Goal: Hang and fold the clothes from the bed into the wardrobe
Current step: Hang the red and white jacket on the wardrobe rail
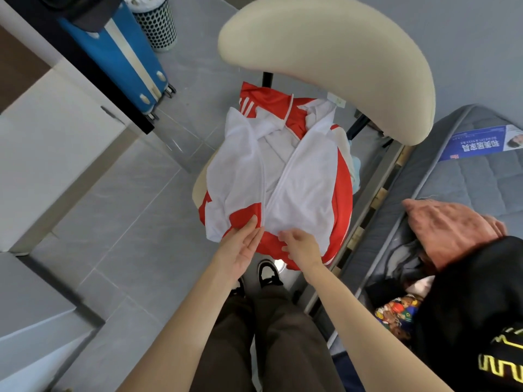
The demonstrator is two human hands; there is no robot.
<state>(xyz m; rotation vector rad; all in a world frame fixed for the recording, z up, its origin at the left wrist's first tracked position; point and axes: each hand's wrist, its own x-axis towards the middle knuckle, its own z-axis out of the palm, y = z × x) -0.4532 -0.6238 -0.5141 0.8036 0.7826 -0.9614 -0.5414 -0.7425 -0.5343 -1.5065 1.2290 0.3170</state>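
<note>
A red and white zip jacket (pixel 300 176) lies spread on the seat of a cream chair (pixel 334 52), lining side up, zipper running down its middle. My left hand (pixel 243 247) lies at the jacket's near hem with straight fingers touching the red edge left of the zipper. My right hand (pixel 300 246) pinches the white fabric at the hem just right of the zipper. A pile of clothes lies on the bed at the right: a pink garment (pixel 450 230), a black one with yellow print (pixel 481 321) and a colourful patterned piece (pixel 396 315).
The grey mattress (pixel 481 176) with a blue leaflet (pixel 481 141) fills the right side. A blue suitcase (pixel 119 52) and a mesh bin (pixel 155 24) stand at the top left. A white cabinet (pixel 51 154) lines the left. Grey tiled floor (pixel 127 250) lies between.
</note>
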